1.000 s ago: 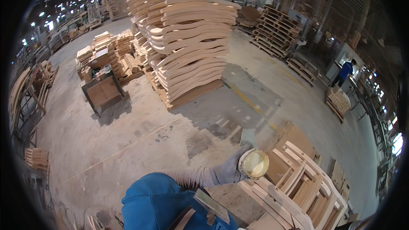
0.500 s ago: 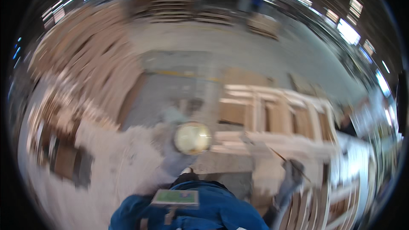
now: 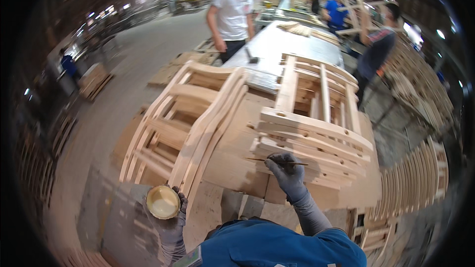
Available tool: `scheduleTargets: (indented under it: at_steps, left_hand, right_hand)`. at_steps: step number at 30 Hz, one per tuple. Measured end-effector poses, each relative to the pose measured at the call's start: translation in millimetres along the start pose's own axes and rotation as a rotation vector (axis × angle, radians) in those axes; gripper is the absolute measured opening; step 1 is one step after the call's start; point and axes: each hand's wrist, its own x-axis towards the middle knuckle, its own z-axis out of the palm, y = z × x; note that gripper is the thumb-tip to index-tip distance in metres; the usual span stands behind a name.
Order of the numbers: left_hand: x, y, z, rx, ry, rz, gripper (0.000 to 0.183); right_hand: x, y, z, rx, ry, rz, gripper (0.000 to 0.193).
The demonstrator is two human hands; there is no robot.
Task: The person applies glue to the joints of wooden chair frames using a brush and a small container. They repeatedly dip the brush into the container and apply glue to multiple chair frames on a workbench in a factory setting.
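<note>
My left hand (image 3: 170, 226), in a grey glove, is closed round a small round bowl (image 3: 163, 201) with pale yellowish stuff inside. Just right of the bowl lies a stack of pale wooden chair-back frames (image 3: 200, 118). My gloved right hand (image 3: 288, 174) pinches a thin brown stick (image 3: 300, 163), held nearly level; whether its tip has bristles is too small to tell. The tip points left, close to the near left end of a second stack of wooden frames (image 3: 316, 118). Dark holes show in the rails of that stack.
Brown cardboard (image 3: 232, 168) lies under the frames. Beyond is a metal-topped table (image 3: 269, 44) with a hammer (image 3: 253, 58). A person in a white shirt (image 3: 231, 15) stands at its left; another person (image 3: 377, 52) carries a chair frame (image 3: 363, 15) at right. Curved slats (image 3: 410, 183) stand lower right.
My view has swung to the right, bringing both frame stacks in front of me. Bowl and stick remain in my hands; the stick hand is now beside the right stack.
</note>
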Motion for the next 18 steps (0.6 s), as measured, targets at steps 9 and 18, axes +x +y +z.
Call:
scheduleTargets:
  at_steps: [9,18]
  left_hand:
    - [59.8,-12.8,-20.7,0.202,-0.162,-0.298,0.058]
    - [96.7,-32.7,-20.1,0.582,-0.426,-0.328,0.047]
  right_hand:
    - [-54.1,-3.8,-20.7,-0.315,0.289,0.038,0.014]
    - [-106.8,-47.8,-13.4,-0.459,0.514,-0.008,0.018]
